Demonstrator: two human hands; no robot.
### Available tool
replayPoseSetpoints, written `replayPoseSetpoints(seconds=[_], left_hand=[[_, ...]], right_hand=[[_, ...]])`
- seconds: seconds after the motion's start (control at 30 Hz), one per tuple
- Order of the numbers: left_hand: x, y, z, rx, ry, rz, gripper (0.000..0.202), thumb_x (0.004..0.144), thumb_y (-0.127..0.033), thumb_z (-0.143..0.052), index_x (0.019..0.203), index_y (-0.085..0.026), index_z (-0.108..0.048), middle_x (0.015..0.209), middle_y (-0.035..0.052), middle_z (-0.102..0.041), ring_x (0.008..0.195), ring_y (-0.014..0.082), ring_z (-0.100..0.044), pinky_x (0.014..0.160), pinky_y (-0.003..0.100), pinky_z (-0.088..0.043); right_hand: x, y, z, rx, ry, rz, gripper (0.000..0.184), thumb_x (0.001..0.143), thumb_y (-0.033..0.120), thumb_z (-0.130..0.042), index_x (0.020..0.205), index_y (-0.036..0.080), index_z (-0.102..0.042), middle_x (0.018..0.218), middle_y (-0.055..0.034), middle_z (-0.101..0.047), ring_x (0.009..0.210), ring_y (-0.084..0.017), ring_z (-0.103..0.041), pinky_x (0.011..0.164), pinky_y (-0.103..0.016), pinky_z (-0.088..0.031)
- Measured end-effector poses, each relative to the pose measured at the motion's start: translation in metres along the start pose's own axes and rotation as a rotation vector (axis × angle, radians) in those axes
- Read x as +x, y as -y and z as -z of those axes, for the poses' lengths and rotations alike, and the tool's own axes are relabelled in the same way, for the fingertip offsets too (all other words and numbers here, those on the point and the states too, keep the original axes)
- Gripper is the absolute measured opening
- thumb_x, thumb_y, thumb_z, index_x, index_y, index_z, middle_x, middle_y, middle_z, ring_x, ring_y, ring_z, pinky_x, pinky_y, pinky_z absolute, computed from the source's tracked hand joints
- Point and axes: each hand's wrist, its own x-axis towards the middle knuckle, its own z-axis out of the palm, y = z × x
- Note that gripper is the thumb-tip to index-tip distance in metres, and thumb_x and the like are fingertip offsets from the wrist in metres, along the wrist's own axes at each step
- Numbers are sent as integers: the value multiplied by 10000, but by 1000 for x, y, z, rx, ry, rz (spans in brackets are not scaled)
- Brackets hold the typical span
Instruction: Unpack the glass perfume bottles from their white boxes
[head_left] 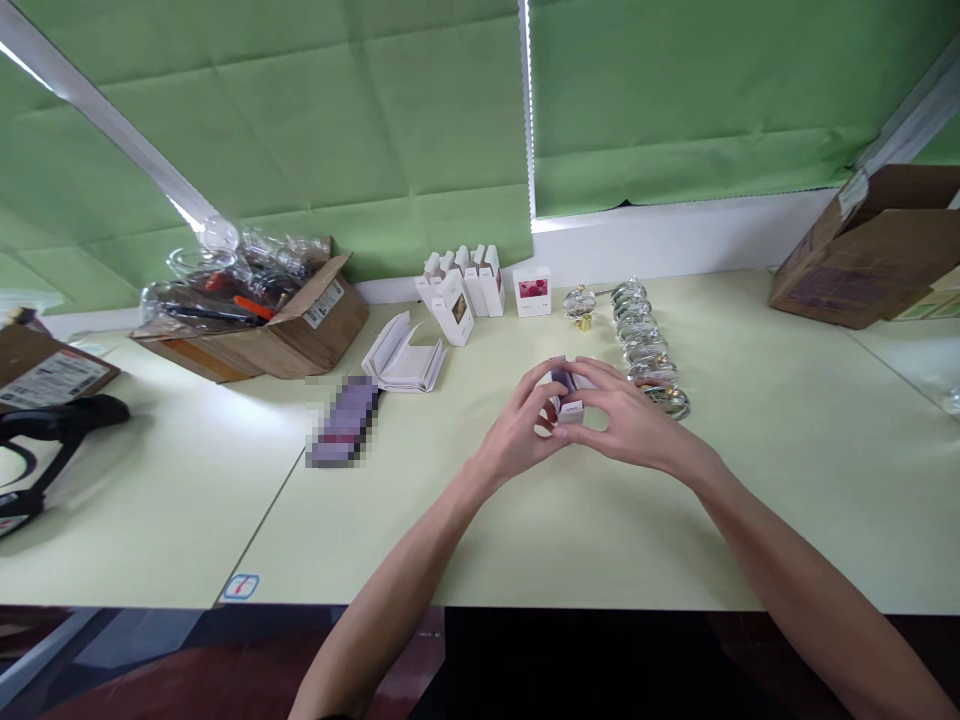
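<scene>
My left hand and my right hand meet at the middle of the table, with their fingers curved around a small white carton. The carton has purple on it and is partly hidden by my fingers. Just beyond my right hand lies a row of round clear glass bottles with gold details. A single glass bottle with a gold cap stands at the row's far end, beyond both hands.
Several white cartons and a pink-labelled white box stand at the back. To the left lie flattened white cartons, a pixelated purple item, and a cardboard box of bagged glassware. Another cardboard box sits back right; a black cable lies far left.
</scene>
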Motion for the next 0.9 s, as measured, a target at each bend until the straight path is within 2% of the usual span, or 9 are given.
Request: replayPoseSetpoints(seconds=[0.1, 0.23, 0.37, 0.47, 0.57, 0.67, 0.73, 0.77, 0.9], left_hand=[[2, 2, 6, 232, -3, -34, 444, 869, -504, -682, 1186, -235, -527, 1358, 142, -545, 822, 145, -661, 582, 257, -559], [6, 7, 15, 389, -29, -71, 401, 847, -487, -718, 1141, -243, -599, 1203, 116, -615, 1017, 242, -629, 820, 382, -562], [7, 9, 16, 319, -20, -111, 324, 843, -416, -740, 1089, -243, -618, 1390, 143, -526, 1334, 320, -472, 1067, 533, -452], [7, 10, 12, 180, -6, -113, 255, 888, -369, -694, 1075, -226, -595, 1523, 162, -411, 1458, 310, -365, 1120, 534, -422], [7, 11, 8, 31, -20, -55, 273, 907, -329, -672, 1137, -230, -564, 1566, 172, -358, 1464, 285, -376, 1097, 491, -462], [4, 16, 3, -116, -65, 50, 738, 813, -362, -780, 1422, -267, -373, 1601, 190, -297, 1484, 299, -341, 1086, 476, -477], [2, 22, 0, -217, -22, 172, 1026, 734, -380, -844, 1527, -281, -200, 1580, 191, -347, 1433, 307, -425, 1077, 475, -484], [1, 26, -2, -260, 30, 239, 1059, 711, -381, -857, 1533, -277, -199, 1537, 178, -424, 1371, 303, -502, 1056, 470, -500], [0, 38, -2, -359, 219, 436, 588, 727, -363, -825, 1239, -201, -587, 1165, 90, -719, 1048, 277, -702, 874, 412, -588]], right_hand=[[2, -6, -4, -6, -66, 59, 184, 919, 328, -614, 943, 256, -781, 1469, -74, -548, 1424, -343, -417, 1137, -571, -402], [4, -12, -2, 80, -73, 94, 169, 905, 293, -624, 961, 273, -782, 1441, -55, -578, 1432, -342, -412, 1146, -593, -387], [5, -15, 0, 107, -70, 9, 245, 879, 466, -667, 859, 244, -770, 1493, -72, -526, 1494, -363, -287, 1179, -635, -293], [6, -16, -2, 97, -126, -23, 285, 848, 509, -694, 803, 232, -740, 1541, -78, -467, 1523, -357, -202, 1189, -623, -270], [6, -15, -2, 131, -124, 3, 200, 878, 427, -671, 834, 240, -727, 1544, -70, -465, 1514, -327, -246, 1186, -585, -299], [5, -14, -1, 202, -94, 23, 143, 888, 342, -638, 809, 236, -692, 1513, -78, -505, 1475, -314, -347, 1163, -566, -338], [5, -14, -2, 242, -66, 37, 123, 873, 313, -639, 786, 229, -660, 1515, -90, -503, 1468, -315, -360, 1151, -563, -347], [5, -15, -2, 257, -50, 50, 110, 867, 302, -640, 786, 227, -648, 1521, -96, -495, 1474, -316, -349, 1148, -564, -348], [6, -15, -8, 245, -46, 104, 72, 869, 290, -637, 842, 224, -628, 1561, -107, -443, 1522, -311, -230, 1168, -572, -309]])
